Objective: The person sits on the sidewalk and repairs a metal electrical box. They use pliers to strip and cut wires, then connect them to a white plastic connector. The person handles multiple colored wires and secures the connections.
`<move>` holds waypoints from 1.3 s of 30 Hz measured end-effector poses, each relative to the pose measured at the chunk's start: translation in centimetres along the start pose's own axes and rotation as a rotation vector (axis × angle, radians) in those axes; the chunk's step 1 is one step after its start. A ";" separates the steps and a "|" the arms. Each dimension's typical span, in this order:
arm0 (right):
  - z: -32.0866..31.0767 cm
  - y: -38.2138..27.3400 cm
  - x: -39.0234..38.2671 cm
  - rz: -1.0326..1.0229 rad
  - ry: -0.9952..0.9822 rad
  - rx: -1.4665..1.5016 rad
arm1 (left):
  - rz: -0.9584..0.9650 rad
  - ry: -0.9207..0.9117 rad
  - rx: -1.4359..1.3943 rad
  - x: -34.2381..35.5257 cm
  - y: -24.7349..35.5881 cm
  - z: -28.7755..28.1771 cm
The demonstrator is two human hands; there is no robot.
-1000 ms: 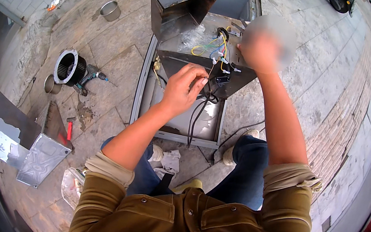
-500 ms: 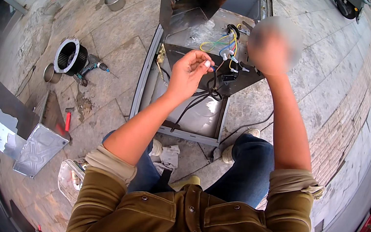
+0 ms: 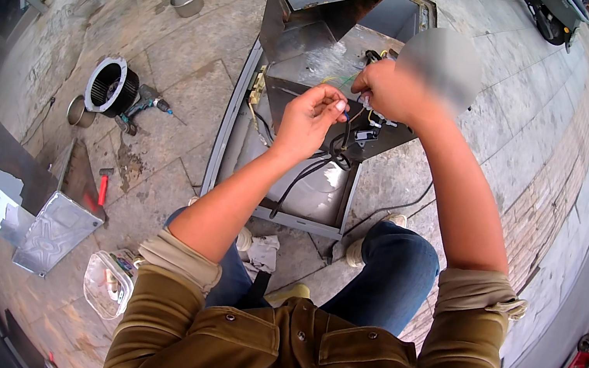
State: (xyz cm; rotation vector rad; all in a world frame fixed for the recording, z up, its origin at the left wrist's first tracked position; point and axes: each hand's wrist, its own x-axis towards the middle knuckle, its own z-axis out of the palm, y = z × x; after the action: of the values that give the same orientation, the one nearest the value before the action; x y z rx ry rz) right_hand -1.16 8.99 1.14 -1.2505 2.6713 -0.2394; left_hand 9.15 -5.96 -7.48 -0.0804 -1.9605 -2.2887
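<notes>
With our left hand point(image 3: 310, 117) we pinched the blue end point(image 3: 346, 114) of a black flexible cable point(image 3: 346, 135); our right hand point(image 3: 390, 90) curled by thin yellow-green wires point(image 3: 347, 80), grip unclear.

Paving point(image 3: 198, 80) carries a metal cabinet point(image 3: 311, 65), fan drum point(image 3: 115, 85), drill point(image 3: 141, 108), hammer point(image 3: 103, 186) and bowl point(image 3: 186, 1).

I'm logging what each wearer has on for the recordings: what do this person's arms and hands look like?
The left hand and right hand are ungloved, and no watch shows at either wrist. The brown left sleeve and right sleeve are rolled up near the elbows, showing paler beige turned-back cuffs.
</notes>
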 end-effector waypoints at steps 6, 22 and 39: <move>2.4 0.1 -2.2 0.167 0.565 0.696 | -0.002 0.049 -0.003 0.9 1.4 -0.3; 6.0 -0.5 -0.8 0.210 0.819 1.448 | -0.130 -0.213 -0.076 3.8 2.8 0.9; 8.2 -1.6 -2.0 0.266 0.756 1.491 | -0.084 0.018 0.047 4.2 2.4 1.2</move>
State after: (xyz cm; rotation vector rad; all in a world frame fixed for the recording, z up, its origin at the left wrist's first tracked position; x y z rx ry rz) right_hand 3.18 8.95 -6.30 -0.2631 1.8990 -2.3691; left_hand 5.26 -5.36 -4.43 0.0281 -2.0447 -2.2842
